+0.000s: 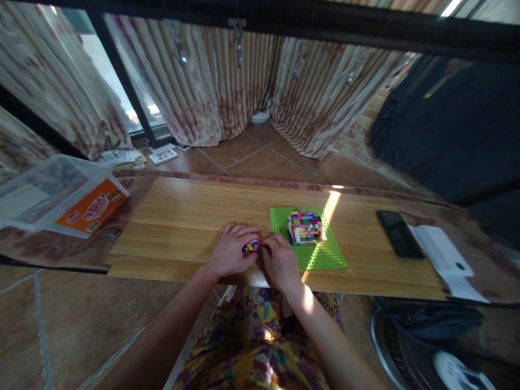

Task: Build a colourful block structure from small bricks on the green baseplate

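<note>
Between my hands is a small cluster of multicoloured toy bricks (250,247), with yellow, purple and dark pieces showing. My left hand (233,251) is closed around it from the left. From the right, my right hand (278,261) pinches at the cluster's edge, where a small reddish brick seems to sit at the fingertips. A green baseplate (325,258) lies on the table just right of my right hand. On it stands a block built of many coloured bricks (306,227), with white and red pieces along its near side.
The wooden table (182,216) runs across the view. A clear plastic box (52,216) with an orange label stands at the left end. At the right end lie a dark phone (400,234) and a white box (442,252). Curtains (219,86) hang behind the table.
</note>
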{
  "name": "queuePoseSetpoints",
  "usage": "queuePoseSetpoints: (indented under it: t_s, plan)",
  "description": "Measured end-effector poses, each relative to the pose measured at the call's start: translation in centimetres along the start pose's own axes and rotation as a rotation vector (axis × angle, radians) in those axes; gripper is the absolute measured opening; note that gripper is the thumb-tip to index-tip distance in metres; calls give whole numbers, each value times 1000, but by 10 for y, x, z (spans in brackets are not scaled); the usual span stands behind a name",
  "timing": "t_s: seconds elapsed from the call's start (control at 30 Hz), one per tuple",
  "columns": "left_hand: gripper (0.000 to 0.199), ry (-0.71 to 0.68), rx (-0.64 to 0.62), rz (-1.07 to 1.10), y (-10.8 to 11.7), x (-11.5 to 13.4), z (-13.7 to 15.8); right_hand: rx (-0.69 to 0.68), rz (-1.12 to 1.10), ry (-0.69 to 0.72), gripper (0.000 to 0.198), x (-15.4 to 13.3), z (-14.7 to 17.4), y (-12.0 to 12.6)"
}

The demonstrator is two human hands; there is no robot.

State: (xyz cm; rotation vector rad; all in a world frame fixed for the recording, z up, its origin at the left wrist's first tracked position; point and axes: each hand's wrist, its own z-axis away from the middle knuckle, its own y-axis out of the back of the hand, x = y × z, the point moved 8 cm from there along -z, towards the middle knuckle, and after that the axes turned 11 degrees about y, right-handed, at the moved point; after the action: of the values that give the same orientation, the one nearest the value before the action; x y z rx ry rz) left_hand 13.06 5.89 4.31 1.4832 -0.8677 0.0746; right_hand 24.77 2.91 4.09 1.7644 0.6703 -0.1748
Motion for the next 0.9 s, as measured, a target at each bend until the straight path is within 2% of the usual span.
queuePoseSetpoints:
  t_s: [0.2,0.47,0.63,0.8,0.9]
  plan:
    - [37,5,-11,4,0,0,0,4,41,-18,16,4,7,7]
    - [38,6,-9,5,0,0,1,5,-12,5,22,2,6,6]
    - [36,6,-9,6,1,0,0,187,-134,-54,17,10,15,31]
    - [33,-1,-6,2,1,0,-1,412,-284,-207,16,37,31,70]
    - [33,-5,-6,9,2,1,-1,474,-300,-287,19,55,39,90]
